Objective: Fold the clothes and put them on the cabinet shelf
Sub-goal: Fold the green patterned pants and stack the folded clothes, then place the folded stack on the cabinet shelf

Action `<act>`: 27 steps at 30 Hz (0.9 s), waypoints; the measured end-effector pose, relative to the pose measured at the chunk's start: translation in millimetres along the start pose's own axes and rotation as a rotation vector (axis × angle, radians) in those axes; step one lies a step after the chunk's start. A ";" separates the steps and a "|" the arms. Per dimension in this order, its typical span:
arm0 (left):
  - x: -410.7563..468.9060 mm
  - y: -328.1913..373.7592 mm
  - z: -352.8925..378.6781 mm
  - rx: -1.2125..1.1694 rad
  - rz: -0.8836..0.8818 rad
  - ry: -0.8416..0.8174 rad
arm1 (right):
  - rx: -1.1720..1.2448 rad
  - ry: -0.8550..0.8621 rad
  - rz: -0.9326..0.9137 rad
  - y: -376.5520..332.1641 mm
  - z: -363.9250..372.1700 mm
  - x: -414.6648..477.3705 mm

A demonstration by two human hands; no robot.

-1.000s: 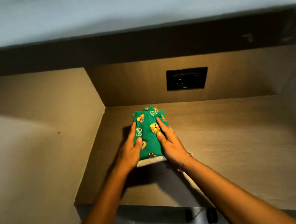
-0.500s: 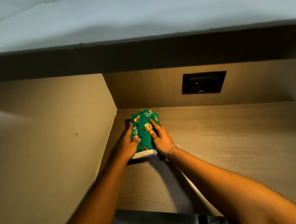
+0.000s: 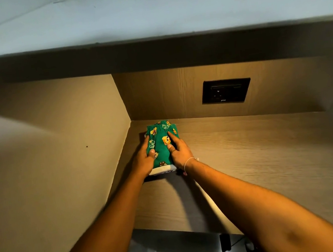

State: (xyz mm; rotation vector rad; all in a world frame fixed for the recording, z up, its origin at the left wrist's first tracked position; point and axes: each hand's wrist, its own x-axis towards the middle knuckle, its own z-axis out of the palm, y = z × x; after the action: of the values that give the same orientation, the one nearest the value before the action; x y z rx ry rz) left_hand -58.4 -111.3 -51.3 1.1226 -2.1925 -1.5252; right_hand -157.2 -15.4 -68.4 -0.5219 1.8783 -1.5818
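both hands (left hand point(image 3: 144, 161), right hand point(image 3: 179, 153)) are pushing the folded green shorts point(image 3: 161, 148) deeper into the shelf point(image 3: 252, 156) corner now, fingers flat, gripping nothing, so placing is nearly done.

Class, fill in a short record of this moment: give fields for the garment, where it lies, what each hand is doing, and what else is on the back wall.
garment: folded green printed garment, white edge toward the person
place: cabinet shelf, back left corner, near the side wall
left hand: flat against the garment's left side
right hand: flat on its right side, thread band at the wrist
back wall: dark socket plate
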 end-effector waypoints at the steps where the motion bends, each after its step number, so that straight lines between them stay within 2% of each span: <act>1: -2.0 0.1 0.2 -0.010 0.004 0.003 | 0.013 0.001 0.005 0.0 -0.5 -1.2; 6: -18.2 -1.3 4.9 -0.070 0.071 0.027 | 0.024 0.001 -0.050 0.8 -6.1 -14.9; 14: -74.4 12.7 17.6 -0.128 0.305 -0.007 | 0.045 0.045 -0.284 -14.3 -46.0 -86.9; 21: -192.0 62.7 44.2 -0.166 0.491 0.036 | 0.018 0.018 -0.487 -50.7 -109.3 -208.0; 27: -314.0 109.7 79.9 -0.314 0.604 -0.051 | -0.020 -0.020 -0.652 -77.2 -179.6 -321.4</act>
State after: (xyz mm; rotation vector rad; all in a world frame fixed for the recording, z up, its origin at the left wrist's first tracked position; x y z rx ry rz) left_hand 57.2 182.7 79.9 0.2848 -1.9656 -1.5366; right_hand -51.6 309.7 88.8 -1.2479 1.8047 -1.9364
